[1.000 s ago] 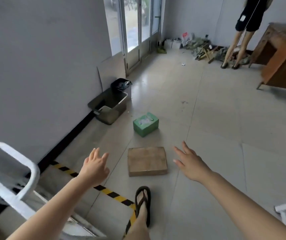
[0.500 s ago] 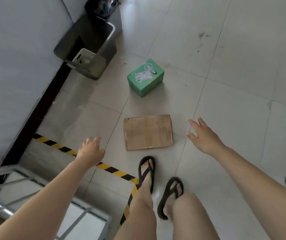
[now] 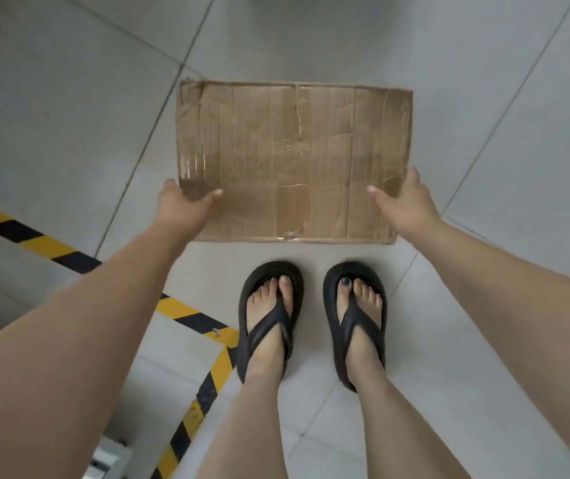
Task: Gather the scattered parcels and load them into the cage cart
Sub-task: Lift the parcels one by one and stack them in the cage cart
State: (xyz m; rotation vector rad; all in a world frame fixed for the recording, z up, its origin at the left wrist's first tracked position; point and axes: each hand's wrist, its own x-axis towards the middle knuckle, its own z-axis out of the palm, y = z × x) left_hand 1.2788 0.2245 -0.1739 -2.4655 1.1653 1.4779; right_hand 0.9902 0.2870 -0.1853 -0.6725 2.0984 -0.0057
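A flat brown cardboard parcel (image 3: pixel 294 157), wrapped in clear tape, fills the middle of the view just beyond my feet. My left hand (image 3: pixel 181 207) grips its near left corner, thumb lying on the top face. My right hand (image 3: pixel 406 202) grips the near right corner the same way. Whether the parcel is lifted off the floor I cannot tell. The cage cart is mostly out of view; only a bit of white frame (image 3: pixel 111 459) shows at the bottom left.
Pale floor tiles (image 3: pixel 52 115) lie all around. Yellow-and-black hazard tape (image 3: pixel 45 247) runs diagonally at the left and turns down towards the bottom edge. My feet in black flip-flops (image 3: pixel 311 316) stand just behind the parcel.
I have bent down over the brown parcel, and both hands, open in the air before, now hold its near corners. The green box, bins and wall have left the view.
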